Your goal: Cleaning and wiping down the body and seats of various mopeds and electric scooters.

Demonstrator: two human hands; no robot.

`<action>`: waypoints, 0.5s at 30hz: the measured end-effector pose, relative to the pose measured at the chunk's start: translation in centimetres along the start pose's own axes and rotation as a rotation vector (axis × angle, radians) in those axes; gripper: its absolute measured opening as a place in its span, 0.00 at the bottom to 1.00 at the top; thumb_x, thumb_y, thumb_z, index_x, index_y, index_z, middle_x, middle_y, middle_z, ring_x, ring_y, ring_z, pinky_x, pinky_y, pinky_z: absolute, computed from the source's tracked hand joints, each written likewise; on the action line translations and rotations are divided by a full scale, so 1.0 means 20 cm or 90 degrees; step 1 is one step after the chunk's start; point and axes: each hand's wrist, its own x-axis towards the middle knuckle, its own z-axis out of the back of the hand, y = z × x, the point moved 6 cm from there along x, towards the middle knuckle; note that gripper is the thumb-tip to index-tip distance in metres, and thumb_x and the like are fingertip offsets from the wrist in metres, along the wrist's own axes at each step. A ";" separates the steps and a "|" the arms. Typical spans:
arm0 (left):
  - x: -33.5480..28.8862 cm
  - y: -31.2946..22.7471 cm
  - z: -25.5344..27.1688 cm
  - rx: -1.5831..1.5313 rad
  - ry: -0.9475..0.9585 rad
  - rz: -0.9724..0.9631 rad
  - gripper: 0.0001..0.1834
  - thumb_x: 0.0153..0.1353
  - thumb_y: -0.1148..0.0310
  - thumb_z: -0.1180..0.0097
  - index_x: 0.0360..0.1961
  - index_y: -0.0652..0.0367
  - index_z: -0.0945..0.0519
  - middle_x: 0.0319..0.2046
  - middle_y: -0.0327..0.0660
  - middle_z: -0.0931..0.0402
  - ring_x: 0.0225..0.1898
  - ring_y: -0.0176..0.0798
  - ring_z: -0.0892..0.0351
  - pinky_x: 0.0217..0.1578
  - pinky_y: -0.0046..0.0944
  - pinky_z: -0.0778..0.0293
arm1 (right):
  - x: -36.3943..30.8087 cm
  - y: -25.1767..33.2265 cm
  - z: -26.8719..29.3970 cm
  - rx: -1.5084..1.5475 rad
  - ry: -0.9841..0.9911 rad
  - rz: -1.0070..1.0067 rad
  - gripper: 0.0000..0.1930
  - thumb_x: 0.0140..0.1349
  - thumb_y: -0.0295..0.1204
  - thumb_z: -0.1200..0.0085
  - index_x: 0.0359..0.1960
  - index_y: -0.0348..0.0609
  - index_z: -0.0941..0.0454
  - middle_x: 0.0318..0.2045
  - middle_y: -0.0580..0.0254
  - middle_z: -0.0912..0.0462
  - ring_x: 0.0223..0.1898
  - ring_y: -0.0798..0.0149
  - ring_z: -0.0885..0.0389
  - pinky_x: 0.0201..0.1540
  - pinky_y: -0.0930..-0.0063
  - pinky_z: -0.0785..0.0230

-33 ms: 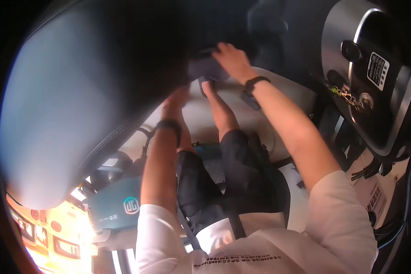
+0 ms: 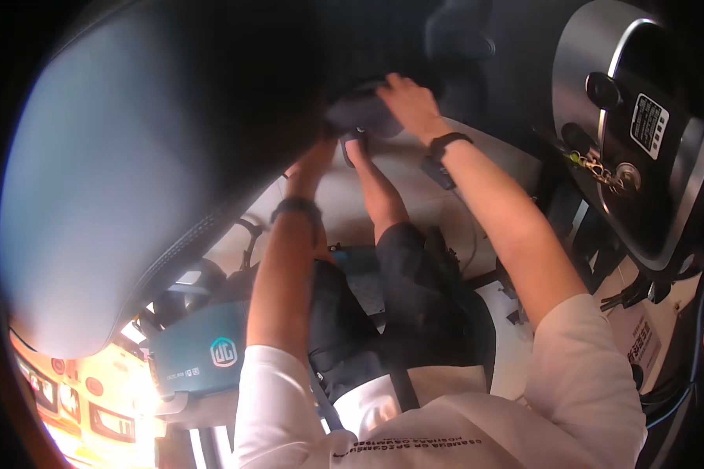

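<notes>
My right hand (image 2: 411, 106) is at the upper middle, its fingers curled over the right edge of a dark grey-purple, soft-looking piece (image 2: 358, 111). I cannot tell whether the piece is a cloth or a pad. From below, my left hand (image 2: 317, 156) reaches to the left part of the same piece; its fingers are blurred and hidden in shadow. A large smooth grey padded cover (image 2: 94, 180) with a stitched seam fills the upper left, close beside my left hand. Dark bands circle both wrists, and a small dark box hangs by the right one.
At the right stands a black and silver cabinet (image 2: 641, 211) with a label and keys (image 2: 598, 168) hanging at its lock. A teal case (image 2: 192, 352) lies at lower left. Cables (image 2: 696, 375) run along the right edge. My foot (image 2: 350, 150) is below the dark piece.
My left hand has moved up and to the right, toward the dark piece. My right hand has shifted slightly right, and the piece has changed shape a little.
</notes>
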 end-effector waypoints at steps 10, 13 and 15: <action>0.11 -0.50 -0.09 -0.201 0.161 0.051 0.44 0.61 0.36 0.56 0.59 0.69 0.39 0.49 0.68 0.25 0.55 0.69 0.27 0.58 0.55 0.34 | -0.20 -0.43 -0.04 -0.282 0.114 -0.147 0.10 0.59 0.31 0.50 0.36 0.49 0.14 0.45 0.65 0.22 0.50 0.61 0.25 0.48 0.65 0.32; 0.10 -0.49 -0.06 -0.174 0.161 0.115 0.36 0.67 0.41 0.63 0.60 0.64 0.35 0.52 0.62 0.25 0.54 0.63 0.24 0.54 0.54 0.28 | -0.21 -0.36 -0.12 -0.139 0.095 -0.283 0.12 0.59 0.31 0.46 0.40 0.38 0.17 0.47 0.56 0.24 0.51 0.56 0.25 0.45 0.65 0.27; 0.12 -0.49 -0.03 -0.051 0.117 0.023 0.31 0.69 0.44 0.64 0.57 0.59 0.27 0.53 0.56 0.24 0.52 0.62 0.22 0.52 0.56 0.27 | -0.22 -0.32 -0.21 0.008 0.079 -0.388 0.17 0.56 0.32 0.42 0.45 0.33 0.20 0.50 0.52 0.26 0.53 0.51 0.27 0.47 0.63 0.26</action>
